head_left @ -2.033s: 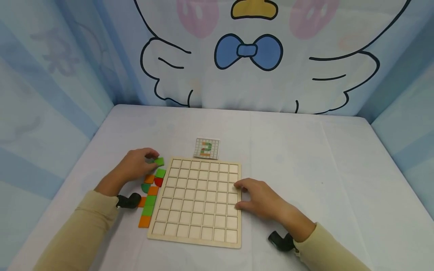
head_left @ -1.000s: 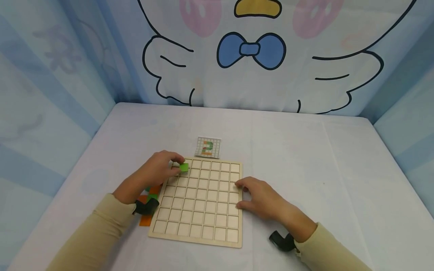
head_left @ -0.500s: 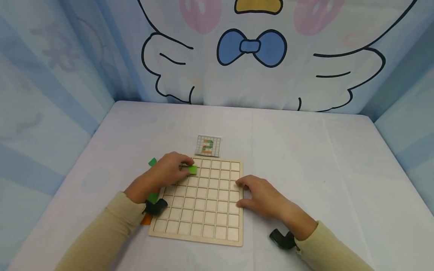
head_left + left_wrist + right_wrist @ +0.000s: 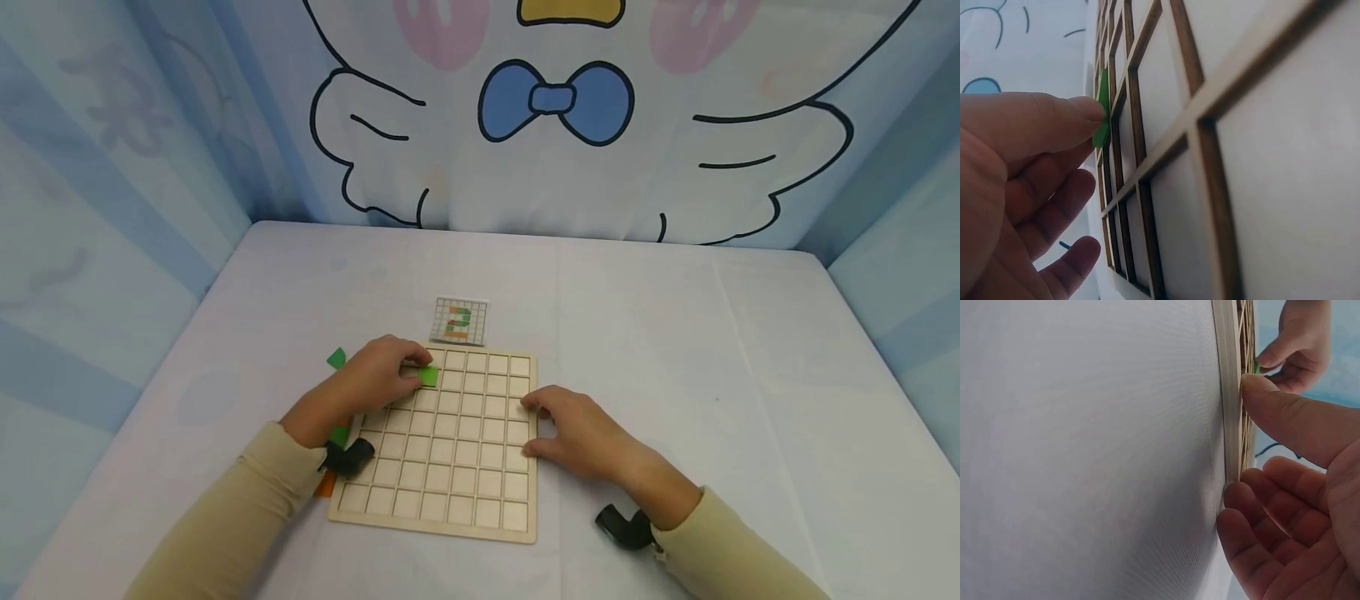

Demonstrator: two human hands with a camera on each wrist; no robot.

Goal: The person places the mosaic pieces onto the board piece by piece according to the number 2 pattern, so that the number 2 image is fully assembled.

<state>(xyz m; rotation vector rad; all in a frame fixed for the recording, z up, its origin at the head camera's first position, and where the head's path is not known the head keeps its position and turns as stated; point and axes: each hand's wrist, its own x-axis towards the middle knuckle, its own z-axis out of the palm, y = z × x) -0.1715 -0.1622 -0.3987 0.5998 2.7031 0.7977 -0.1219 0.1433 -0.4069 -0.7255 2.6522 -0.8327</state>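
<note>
My left hand [image 4: 390, 372] pinches a light green square tile [image 4: 427, 377] by its edge, over the upper left cells of the wooden grid board [image 4: 431, 527]. In the left wrist view the green tile [image 4: 1102, 112] stands tilted against the grid, under the thumb, while the other fingers are loosely bent. Thumb and fingertips of my right hand [image 4: 581, 433] rest apart on the board's right edge. The right wrist view shows that thumb lying over the board's rim [image 4: 1232, 425]. Under the left forearm, most of the coloured tiles are hidden.
A small pattern card [image 4: 460, 322] with an orange, green and red figure lies behind the board. Left of the board, a dark green rounded piece [image 4: 337, 358] and an orange tile [image 4: 325, 485] peek out. A white cloth [image 4: 675, 350] covers the table, with printed curtains around.
My left hand has picked up the green tile from left of the board and carried it right, onto the upper left cells. The right hand has stayed at the board's edge.
</note>
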